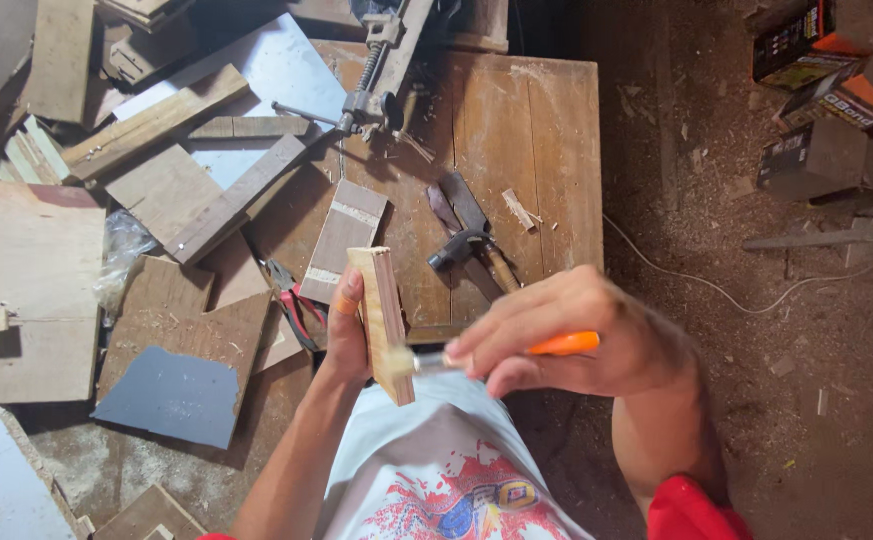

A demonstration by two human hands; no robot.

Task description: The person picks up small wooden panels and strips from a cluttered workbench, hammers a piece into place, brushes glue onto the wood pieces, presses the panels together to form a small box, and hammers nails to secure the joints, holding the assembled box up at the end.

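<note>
My left hand (pixel 344 330) grips a pale plywood strip (pixel 381 315) upright on its edge, thumb along its left face. A small brush with an orange handle (pixel 561 344) is in my right hand (pixel 576 335), fingers pinched round the metal ferrule (pixel 441 360). The brush tip touches the lower right edge of the strip. Both hands hover above the near edge of a wooden workbench (pixel 536 140).
On the bench lie a hammer (pixel 466 248), a flat board piece (pixel 346 240), red-handled pliers (pixel 291 305) and a metal clamp (pixel 376 70). Several offcut boards (pixel 156 130) pile at the left. Boxes (pixel 816 60) and a white cord (pixel 716 290) sit on the sawdust floor to the right.
</note>
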